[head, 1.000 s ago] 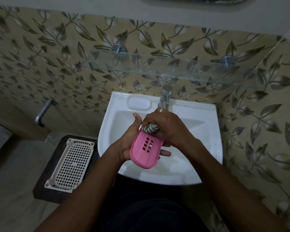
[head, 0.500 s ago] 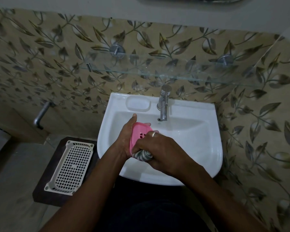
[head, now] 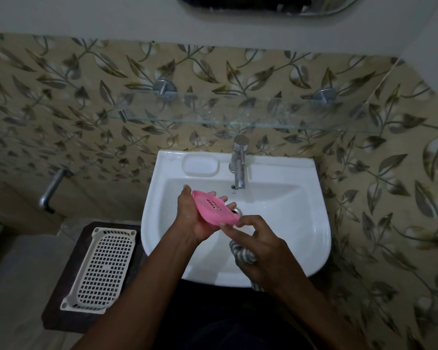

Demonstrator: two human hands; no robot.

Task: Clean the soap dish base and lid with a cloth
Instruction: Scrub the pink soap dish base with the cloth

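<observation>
A pink soap dish part with drain slots lies tilted over the white basin. My left hand holds it from below, thumb at its far left end and fingertips showing past its far edge. My right hand pinches the dish's near right corner with thumb and forefinger. Its other fingers clutch a grey striped cloth, which hangs down past the basin's front rim.
A chrome tap stands at the basin's back, with a moulded soap recess to its left. A glass shelf runs above. A white perforated tray rests on a dark stool at the left. A metal pipe juts from the wall.
My right hand drew the cloth off the pink dish toward me and now pinches the dish's corner. The dish went from upright to lying flatter in my left hand.
</observation>
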